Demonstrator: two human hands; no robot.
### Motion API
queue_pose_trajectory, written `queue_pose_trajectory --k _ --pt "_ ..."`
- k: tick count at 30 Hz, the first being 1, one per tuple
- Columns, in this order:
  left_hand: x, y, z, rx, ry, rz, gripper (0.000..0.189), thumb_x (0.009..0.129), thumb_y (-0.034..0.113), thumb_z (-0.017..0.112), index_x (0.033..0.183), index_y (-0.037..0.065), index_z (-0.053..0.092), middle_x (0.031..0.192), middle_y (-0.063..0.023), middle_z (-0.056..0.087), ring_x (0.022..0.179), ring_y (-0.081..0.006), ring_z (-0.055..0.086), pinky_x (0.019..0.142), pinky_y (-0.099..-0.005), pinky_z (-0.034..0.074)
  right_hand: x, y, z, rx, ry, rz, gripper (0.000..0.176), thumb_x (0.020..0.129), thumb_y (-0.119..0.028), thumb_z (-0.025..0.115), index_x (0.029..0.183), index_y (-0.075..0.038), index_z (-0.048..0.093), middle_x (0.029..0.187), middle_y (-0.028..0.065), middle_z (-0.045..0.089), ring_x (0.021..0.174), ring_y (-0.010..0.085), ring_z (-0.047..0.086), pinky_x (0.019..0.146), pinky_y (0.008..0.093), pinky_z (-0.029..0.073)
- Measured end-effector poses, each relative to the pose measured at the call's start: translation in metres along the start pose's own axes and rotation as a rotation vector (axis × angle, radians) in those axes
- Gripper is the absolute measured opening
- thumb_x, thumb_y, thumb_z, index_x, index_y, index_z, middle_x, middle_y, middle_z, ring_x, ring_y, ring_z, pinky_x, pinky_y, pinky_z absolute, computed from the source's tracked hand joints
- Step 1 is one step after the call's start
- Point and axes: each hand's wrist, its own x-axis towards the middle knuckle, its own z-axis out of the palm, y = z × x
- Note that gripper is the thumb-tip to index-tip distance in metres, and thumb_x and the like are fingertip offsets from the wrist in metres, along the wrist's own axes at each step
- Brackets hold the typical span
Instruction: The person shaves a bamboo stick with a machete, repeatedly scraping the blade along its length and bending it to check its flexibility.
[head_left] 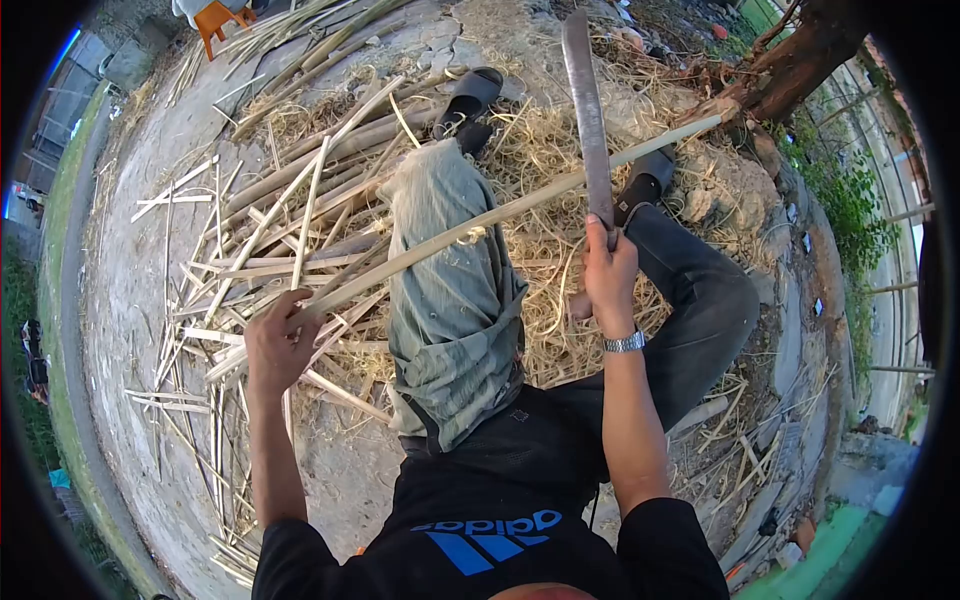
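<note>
My left hand (283, 340) is closed around the near end of a long split bamboo strip (430, 246). The strip slants up to the right, across the grey-green cloth (440, 300) over my leg, and its far end is by a tree trunk. In my right hand (609, 275), fingers wrapped round the handle, is a machete (588, 110) pointing away from me. Its long, worn blade crosses the strip in this view. Beyond the cloth a dark sandal (475, 92) shows on one foot.
Bamboo poles and split strips (300, 185) lie piled on the left. Curled shavings (545, 260) cover the ground around my legs. A leaning tree trunk (800, 65) stands at the upper right, with stones (735, 200) below it. An orange chair (215, 22) is at the far upper left.
</note>
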Motion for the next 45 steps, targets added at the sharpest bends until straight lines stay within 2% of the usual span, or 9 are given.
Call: queue_pose_trajectory --k 6,9,18,24,28,30,34,43,45 --pt "-0.023 -0.036 0.009 -0.324 0.043 -0.1 0.014 0.093 0.009 0.075 0.096 -0.004 0.072 0.063 -0.0046 0.064 0.054 -0.0073 0.052 0.049 -0.0269 0.038 -0.006 0.009 0.022 0.066 -0.027 0.024 0.045 0.102 -0.04 0.064 0.073 -0.009 0.052 0.056 -0.0048 0.046 0.044 0.0054 0.043 0.041 0.0269 0.032" --pt "-0.007 -0.003 0.031 -0.28 0.063 -0.056 0.018 0.092 0.013 0.078 0.09 -0.004 0.072 0.057 -0.0012 0.054 0.051 -0.0071 0.04 0.048 -0.027 0.029 -0.046 0.0 0.057 -0.077 -0.187 -0.262 0.049 0.101 -0.039 0.064 0.07 -0.003 0.054 0.056 0.0008 0.053 0.048 0.0119 0.046 0.048 0.0342 0.035" --pt "0.009 -0.017 0.04 -0.375 -0.001 -0.117 0.02 0.092 0.014 0.079 0.093 -0.006 0.073 0.069 -0.006 0.068 0.059 -0.0057 0.054 0.053 -0.025 0.043 0.005 0.0 0.027 0.04 -0.05 -0.034 0.051 0.101 -0.039 0.065 0.071 0.002 0.058 0.049 0.0032 0.048 0.046 0.0155 0.047 0.048 0.0377 0.035" --pt "0.035 0.018 0.041 -0.308 -0.011 -0.017 0.018 0.092 0.013 0.078 0.095 -0.004 0.075 0.063 -0.0057 0.066 0.055 -0.0076 0.053 0.051 -0.0262 0.041 -0.046 -0.01 0.049 -0.17 -0.268 -0.289 0.05 0.1 -0.038 0.066 0.071 0.003 0.058 0.051 0.0087 0.048 0.046 0.0191 0.048 0.049 0.039 0.037" --pt "0.032 0.0 0.04 -0.34 -0.024 -0.046 0.019 0.092 0.014 0.077 0.092 -0.005 0.074 0.059 -0.0052 0.061 0.053 -0.0081 0.048 0.05 -0.0267 0.038 -0.013 -0.021 0.03 -0.141 -0.164 -0.249 0.049 0.099 -0.038 0.067 0.072 0.002 0.059 0.052 0.0062 0.05 0.048 0.0167 0.048 0.049 0.0384 0.038" --pt "0.033 0.003 0.042 -0.329 -0.029 -0.028 0.019 0.093 0.014 0.077 0.091 -0.005 0.073 0.058 -0.003 0.059 0.054 -0.0075 0.046 0.05 -0.0278 0.036 0.005 -0.006 0.024 -0.013 -0.035 0.01 0.048 0.1 -0.038 0.066 0.075 0.002 0.061 0.053 0.0061 0.052 0.05 0.0164 0.05 0.05 0.0385 0.039" --pt "0.044 0.005 0.051 -0.389 -0.1 -0.042 0.019 0.095 0.016 0.075 0.092 -0.003 0.074 0.061 -0.0008 0.059 0.054 -0.0065 0.044 0.049 -0.0285 0.033 -0.023 0.001 0.052 -0.179 -0.032 -0.323 0.045 0.101 -0.037 0.065 0.082 0.003 0.063 0.055 0.0081 0.054 0.053 0.0185 0.054 0.052 0.0384 0.041" --pt "0.045 -0.006 0.064 -0.44 -0.092 0.012 0.022 0.095 0.019 0.075 0.092 -0.003 0.074 0.059 0.0001 0.058 0.055 -0.0076 0.045 0.05 -0.0286 0.035 0.008 -0.003 0.033 0.068 0.08 -0.094 0.055 0.101 -0.04 0.065 0.067 0.002 0.057 0.05 0.0062 0.05 0.046 0.018 0.049 0.049 0.0397 0.036" --pt "0.051 0.007 0.064 -0.366 -0.108 -0.002 0.021 0.093 0.018 0.077 0.091 -0.002 0.074 0.058 -0.001 0.057 0.055 -0.0074 0.046 0.05 -0.0285 0.036 -0.018 0.0 0.057 -0.129 -0.014 -0.37 0.052 0.099 -0.04 0.067 0.07 0.002 0.057 0.051 0.0081 0.05 0.045 0.0207 0.048 0.049 0.0396 0.037"
